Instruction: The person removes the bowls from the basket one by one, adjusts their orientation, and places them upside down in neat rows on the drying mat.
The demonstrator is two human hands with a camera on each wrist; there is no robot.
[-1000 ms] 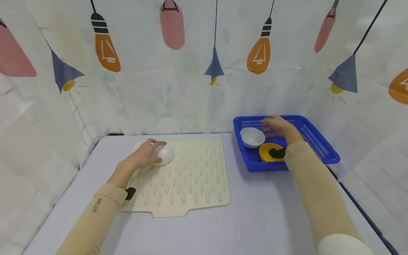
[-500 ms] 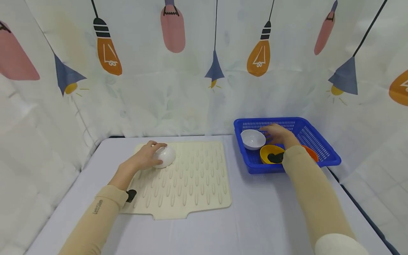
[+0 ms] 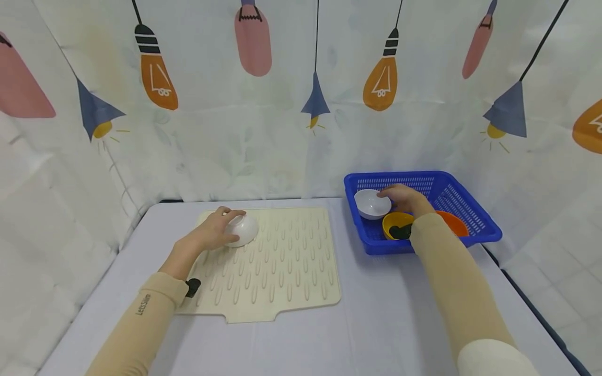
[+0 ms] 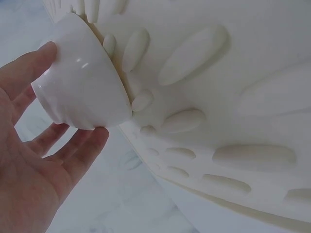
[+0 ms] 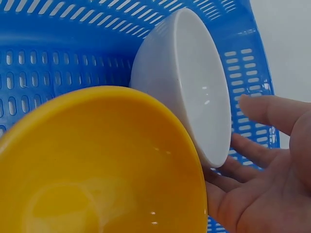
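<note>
My left hand point(image 3: 212, 232) cupped the upturned white bowl point(image 3: 242, 228) near the drying mat's point(image 3: 282, 271) far-left corner; right hand point(image 3: 402, 197), fingers relaxed open, touched the white dish point(image 3: 369, 203) in the blue basket point(image 3: 470, 219).

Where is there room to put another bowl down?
The ridged mat is bare right of the upside-down white bowl under the left hand. The table between mat and blue basket is bare too. The basket is crowded around the right hand.
</note>
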